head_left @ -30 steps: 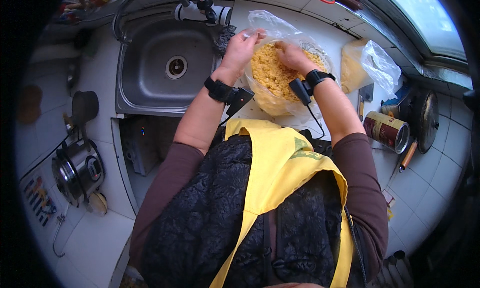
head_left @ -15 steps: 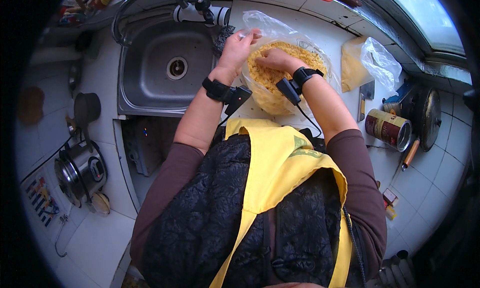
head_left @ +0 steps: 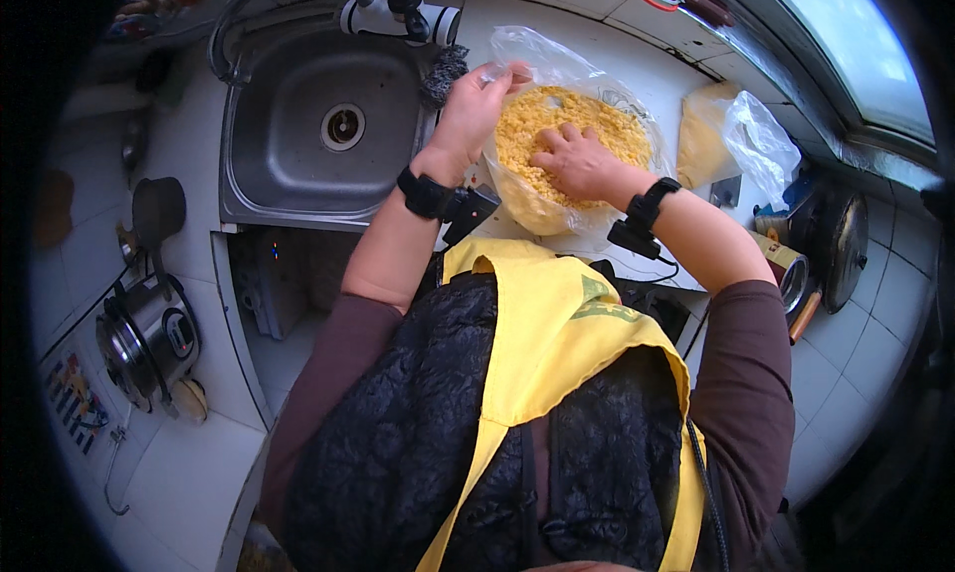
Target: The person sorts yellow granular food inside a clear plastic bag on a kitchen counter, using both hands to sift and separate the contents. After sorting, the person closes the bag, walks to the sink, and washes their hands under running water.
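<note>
A clear plastic bag (head_left: 542, 50) stands spread on the counter, filled with a yellow, crumbly, grain-like mass (head_left: 522, 139). My left hand (head_left: 473, 114) pinches the bag's upper left edge between thumb and fingers. In the middle of the crumbs rests my right hand (head_left: 582, 164), palm down, its fingers apart and their tips partly sunk in the mass. A grey printed pattern shows through the bag at its far right side; I cannot tell what bears it.
Left of the bag is a steel sink (head_left: 288, 164) with a curved faucet (head_left: 224, 40) and a dark scrubber (head_left: 445, 75). To the right lie another bag with tan contents (head_left: 706, 124), a tin can (head_left: 786, 269) and a dark pan (head_left: 844, 239). A pressure cooker (head_left: 149, 338) stands far left.
My right hand has moved right and slightly nearer within the crumbs, and its fingers have spread. My left hand stays on the bag's edge. The view has shifted a little.
</note>
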